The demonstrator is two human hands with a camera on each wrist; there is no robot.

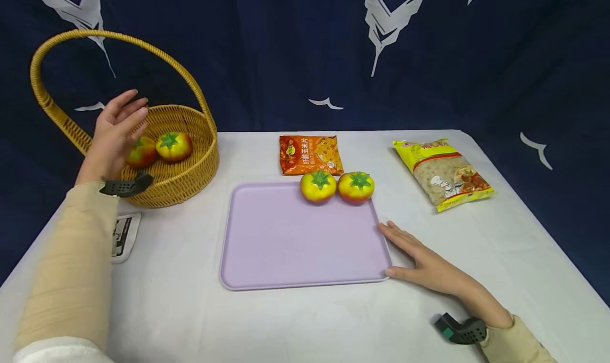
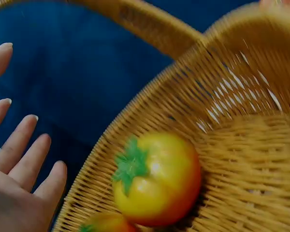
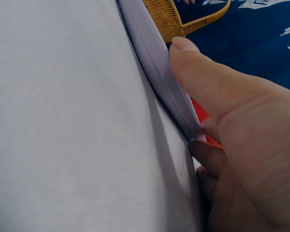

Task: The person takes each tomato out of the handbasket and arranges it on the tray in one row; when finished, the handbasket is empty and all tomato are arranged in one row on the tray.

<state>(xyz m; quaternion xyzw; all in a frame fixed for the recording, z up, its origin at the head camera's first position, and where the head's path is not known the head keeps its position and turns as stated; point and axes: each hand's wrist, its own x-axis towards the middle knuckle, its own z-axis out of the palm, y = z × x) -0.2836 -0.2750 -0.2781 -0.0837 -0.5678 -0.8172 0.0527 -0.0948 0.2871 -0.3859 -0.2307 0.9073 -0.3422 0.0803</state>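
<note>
One dark-blue backdrop [image 1: 286,61], printed with white motifs, hanging behind everything.

One tabletop [image 1: 305,320], under white cloth.

One wicker basket [image 1: 167,191], with tall hoop handle; far left.

One lilac tray [image 1: 295,246], rectangular, centre; long axis left to right.

One yellow-ended bag [image 1: 443,175], lying right of the tray; its long axis slants from far left to near right.

Two hands. The left hand [image 1: 111,138] is raised at the basket's left side, fingers spread and loosely extended, holding nothing; whether they are inside the rim cannot be told. The right hand [image 1: 424,262] touches the tray's right edge, thumb at the near corner and fingers farther along, thumb parted from fingers; no firm grip shows.

One orange packet [image 1: 310,155], flat beyond the tray.

One white-and-black object [image 1: 123,238], partly hidden by the left forearm [image 1: 71,257]; kind unclear.

Four tomato-like fruits, red-yellow, green-capped, nearly round, without marked long axis. The left tray fruit [image 1: 317,187] and right tray fruit [image 1: 356,187] sit side by side at the far right. The right basket fruit [image 1: 173,147] and left basket fruit [image 1: 142,152] lie inside the basket, the latter partly covered by the left hand. Governing relation, as judged: the basket pair lies below and rightward of the left fingers, much the nearer hand.
</note>
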